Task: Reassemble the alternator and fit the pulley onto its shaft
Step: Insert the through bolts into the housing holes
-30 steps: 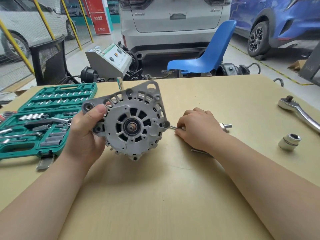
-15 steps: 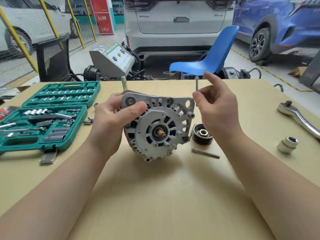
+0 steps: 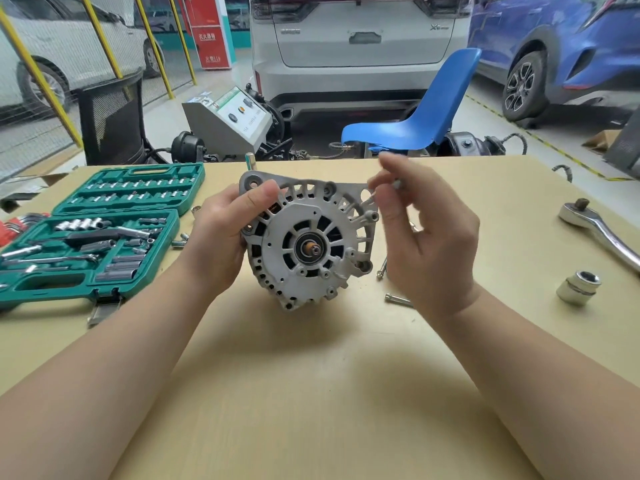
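The grey alternator [image 3: 308, 240] stands on edge at the table's middle, its bare shaft end facing me. My left hand [image 3: 225, 237] grips its upper left side, thumb over a mounting ear. My right hand [image 3: 422, 233] is right beside the housing's upper right and pinches a long thin bolt [image 3: 398, 183], blurred, near a lug there. Two more bolts [image 3: 398, 300] lie on the table beside my right wrist. The pulley is hidden behind my right hand.
An open green socket set [image 3: 104, 233] fills the left of the table, loose sockets beside it. A ratchet handle [image 3: 602, 230] and a large socket [image 3: 578, 287] lie at the right. A blue chair [image 3: 415, 123] and parked cars stand beyond the far edge.
My right hand picked a bolt off the table, raised it, then brought it down to the alternator's upper right. My left hand turned the alternator and shifted it toward the middle.
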{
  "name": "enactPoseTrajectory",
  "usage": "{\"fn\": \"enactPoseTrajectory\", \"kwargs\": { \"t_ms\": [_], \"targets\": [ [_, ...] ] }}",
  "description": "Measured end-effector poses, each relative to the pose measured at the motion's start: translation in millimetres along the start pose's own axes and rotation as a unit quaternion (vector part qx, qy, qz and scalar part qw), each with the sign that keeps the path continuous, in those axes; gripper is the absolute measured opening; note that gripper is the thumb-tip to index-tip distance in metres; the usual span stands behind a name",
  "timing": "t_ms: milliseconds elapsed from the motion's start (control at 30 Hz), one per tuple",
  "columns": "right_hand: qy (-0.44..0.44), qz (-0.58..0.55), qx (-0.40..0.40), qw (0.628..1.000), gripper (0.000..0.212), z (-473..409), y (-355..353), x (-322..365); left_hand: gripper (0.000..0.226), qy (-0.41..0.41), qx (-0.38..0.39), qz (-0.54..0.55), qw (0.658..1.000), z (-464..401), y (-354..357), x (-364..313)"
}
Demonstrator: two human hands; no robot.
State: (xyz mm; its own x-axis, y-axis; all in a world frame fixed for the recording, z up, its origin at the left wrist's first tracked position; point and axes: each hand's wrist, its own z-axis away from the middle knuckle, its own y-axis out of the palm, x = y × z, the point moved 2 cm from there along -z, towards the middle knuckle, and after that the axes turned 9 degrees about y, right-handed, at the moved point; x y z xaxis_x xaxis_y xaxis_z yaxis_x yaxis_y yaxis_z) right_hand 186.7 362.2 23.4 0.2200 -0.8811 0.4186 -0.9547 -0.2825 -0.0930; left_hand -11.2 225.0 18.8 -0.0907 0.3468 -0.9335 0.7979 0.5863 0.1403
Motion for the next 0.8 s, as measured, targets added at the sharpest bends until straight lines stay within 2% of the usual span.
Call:
{"fn": "enactPoseTrajectory", "kwargs": {
  "t_ms": [67,167,233,333,467,567,700,800],
  "targets": [
    [-0.033,-0.001,0.039,0.999,0.021,6,5,11,0.060,0.000,0.018,0.007,1.000,0,2,1],
    [-0.061,-0.005,0.081,0.995,0.020,13,9,23,0.089,0.000,0.029,0.016,0.999,1,5,4],
    [-0.058,-0.012,0.094,0.994,0.025,17,11,26,0.100,-0.001,0.024,0.024,0.999,2,7,7],
    [-0.042,-0.041,0.101,0.993,0.029,26,11,28,0.092,-0.005,0.006,0.026,1.000,-1,9,10],
    [-0.096,-0.076,0.124,0.985,0.023,38,14,33,0.077,-0.003,-0.017,0.038,0.999,-2,8,15],
    [-0.130,-0.077,0.162,0.975,0.021,45,21,33,0.078,-0.008,-0.009,0.063,0.998,-1,7,16],
    [-0.133,-0.062,0.183,0.972,0.022,49,21,29,0.075,-0.014,-0.019,0.089,0.996,-1,4,17],
    [-0.141,-0.050,0.197,0.969,0.029,53,23,30,0.077,-0.017,-0.033,0.109,0.993,-1,5,17]
  ]
}}
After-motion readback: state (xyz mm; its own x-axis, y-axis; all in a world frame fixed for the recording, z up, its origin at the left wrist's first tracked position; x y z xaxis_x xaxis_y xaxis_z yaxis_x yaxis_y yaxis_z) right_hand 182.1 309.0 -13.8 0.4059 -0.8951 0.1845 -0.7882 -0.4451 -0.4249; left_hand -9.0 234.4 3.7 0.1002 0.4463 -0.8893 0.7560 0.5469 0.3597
